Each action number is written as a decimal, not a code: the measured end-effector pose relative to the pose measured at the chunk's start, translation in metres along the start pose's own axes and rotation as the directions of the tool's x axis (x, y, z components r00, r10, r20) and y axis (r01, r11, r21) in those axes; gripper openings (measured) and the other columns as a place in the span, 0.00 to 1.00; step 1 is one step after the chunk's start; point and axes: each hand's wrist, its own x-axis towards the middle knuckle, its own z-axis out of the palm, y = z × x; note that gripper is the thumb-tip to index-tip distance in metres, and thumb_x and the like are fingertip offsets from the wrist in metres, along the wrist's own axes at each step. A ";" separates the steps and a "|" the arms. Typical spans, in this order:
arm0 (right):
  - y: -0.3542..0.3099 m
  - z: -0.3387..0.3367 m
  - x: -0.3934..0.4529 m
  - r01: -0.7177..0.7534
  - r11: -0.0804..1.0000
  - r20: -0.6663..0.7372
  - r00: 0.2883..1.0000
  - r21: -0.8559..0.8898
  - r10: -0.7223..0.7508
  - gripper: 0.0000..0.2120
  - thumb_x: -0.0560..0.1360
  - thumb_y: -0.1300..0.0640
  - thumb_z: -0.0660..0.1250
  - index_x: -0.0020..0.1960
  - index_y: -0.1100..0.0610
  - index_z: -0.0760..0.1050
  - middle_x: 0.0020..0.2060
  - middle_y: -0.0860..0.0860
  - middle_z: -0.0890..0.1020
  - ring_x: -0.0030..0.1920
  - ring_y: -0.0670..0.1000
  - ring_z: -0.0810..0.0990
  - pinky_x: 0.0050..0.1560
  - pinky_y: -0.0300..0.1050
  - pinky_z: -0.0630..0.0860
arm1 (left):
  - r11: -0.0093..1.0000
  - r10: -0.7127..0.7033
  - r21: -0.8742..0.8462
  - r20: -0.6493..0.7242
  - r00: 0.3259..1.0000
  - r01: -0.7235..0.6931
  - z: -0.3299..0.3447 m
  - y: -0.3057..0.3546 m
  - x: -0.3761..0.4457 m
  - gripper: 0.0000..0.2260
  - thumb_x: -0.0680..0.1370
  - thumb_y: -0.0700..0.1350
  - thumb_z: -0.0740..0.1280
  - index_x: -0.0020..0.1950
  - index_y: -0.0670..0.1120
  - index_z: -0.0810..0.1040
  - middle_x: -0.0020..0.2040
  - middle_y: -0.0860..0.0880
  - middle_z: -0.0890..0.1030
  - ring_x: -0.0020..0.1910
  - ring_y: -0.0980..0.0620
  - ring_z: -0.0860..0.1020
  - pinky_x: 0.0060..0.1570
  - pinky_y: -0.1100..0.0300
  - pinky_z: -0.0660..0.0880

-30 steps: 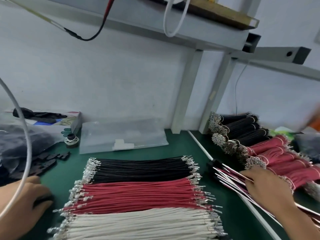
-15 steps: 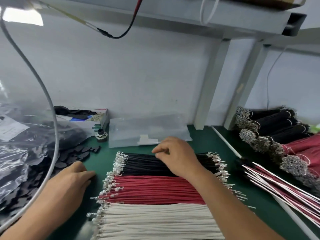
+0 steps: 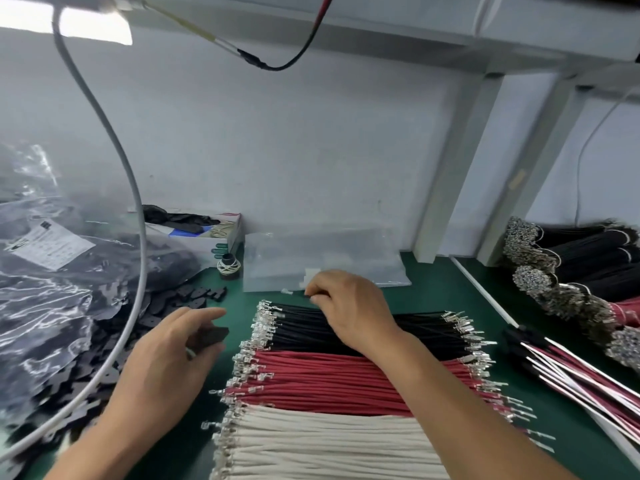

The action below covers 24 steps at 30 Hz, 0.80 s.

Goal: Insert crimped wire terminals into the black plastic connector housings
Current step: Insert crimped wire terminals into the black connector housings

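Evidently the work is set up so each hand has its own supply within short reach. The left hand (image 3: 173,355) has its fingers curled round a black connector housing (image 3: 211,336), thumb beneath and forefinger stretched over the top, and holds it just beside the terminal ends of the wires — a sensible spot, since a wire need travel almost no way to meet it. That housing plainly comes from the loose heap of black housings (image 3: 114,337) spilled on the green surface (image 3: 433,282) to the left, next to a crinkled plastic bag (image 3: 41,289) which seems to hold more.

The right hand (image 3: 346,306) lies over the far edge of the row of black wires (image 3: 415,325), its fingertips bunched together and pinching at something small there; I judge it to be picking out one black wire, though the wire itself is hidden under the fingers. Below the black row lie red wires (image 3: 329,382) and then white wires (image 3: 322,445), all laid parallel with crimped terminals (image 3: 256,344) facing left toward the housing hand — sorted by colour, presumably so each cavity gets the right lead.

Off to the right, well apart, are bundled wires (image 3: 571,268) in reserve and a sheaf of what may be finished assemblies (image 3: 568,368). No terminal is yet in the held housing, as far as can be seen.
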 end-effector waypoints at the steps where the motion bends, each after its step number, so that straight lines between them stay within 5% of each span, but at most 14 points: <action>1: 0.001 -0.006 0.000 0.017 1.000 -0.041 0.999 0.002 -0.017 0.07 0.81 0.54 0.65 0.55 0.49 0.81 0.50 0.43 0.83 0.50 0.46 0.80 0.48 0.43 0.75 | 0.998 -0.020 -0.061 0.003 1.000 0.020 0.001 0.001 0.000 0.18 0.69 0.36 0.81 0.55 0.51 0.86 0.45 0.59 0.83 0.39 0.57 0.81 0.41 0.63 0.77; 7: -0.004 -0.040 0.004 0.079 0.996 -0.193 0.977 -0.052 -0.088 0.10 0.81 0.58 0.66 0.59 0.51 0.83 0.45 0.46 0.80 0.45 0.49 0.78 0.46 0.50 0.77 | 0.856 -0.176 -0.495 -0.002 0.984 0.152 0.002 0.004 0.001 0.17 0.67 0.32 0.80 0.42 0.55 0.89 0.40 0.49 0.85 0.37 0.54 0.78 0.39 0.73 0.73; 11: -0.016 -0.068 -0.004 0.162 0.976 -0.452 0.866 -0.146 -0.212 0.06 0.77 0.61 0.72 0.52 0.56 0.86 0.41 0.49 0.78 0.41 0.50 0.77 0.37 0.45 0.76 | 0.701 -0.219 -0.681 0.078 0.973 0.212 -0.001 0.009 0.001 0.15 0.69 0.32 0.77 0.45 0.53 0.90 0.43 0.46 0.86 0.37 0.56 0.80 0.32 0.69 0.75; 15: -0.031 -0.050 -0.048 0.255 0.948 -0.493 0.810 -0.188 -0.316 0.03 0.74 0.60 0.76 0.46 0.55 0.85 0.38 0.47 0.76 0.38 0.45 0.73 0.37 0.33 0.70 | 0.661 -0.203 -0.713 0.131 0.970 0.235 -0.004 0.019 -0.002 0.14 0.64 0.40 0.80 0.47 0.53 0.90 0.42 0.45 0.88 0.35 0.55 0.83 0.33 0.67 0.78; 18: -0.033 -0.020 -0.078 0.273 0.957 -0.491 0.824 -0.096 -0.284 0.01 0.77 0.59 0.74 0.47 0.55 0.84 0.39 0.47 0.78 0.39 0.46 0.76 0.34 0.41 0.76 | 0.647 -0.187 -0.722 0.161 0.969 0.245 -0.003 0.024 -0.007 0.14 0.61 0.41 0.82 0.45 0.49 0.89 0.40 0.43 0.88 0.33 0.54 0.83 0.33 0.67 0.79; 24: -0.030 -0.010 -0.082 0.267 0.963 -0.443 0.869 0.048 -0.219 0.04 0.79 0.56 0.70 0.48 0.54 0.83 0.42 0.45 0.78 0.42 0.46 0.77 0.40 0.41 0.76 | 0.698 -0.065 -0.690 0.206 0.976 0.192 -0.002 0.035 -0.010 0.11 0.64 0.43 0.81 0.45 0.49 0.89 0.44 0.44 0.88 0.38 0.47 0.84 0.40 0.60 0.82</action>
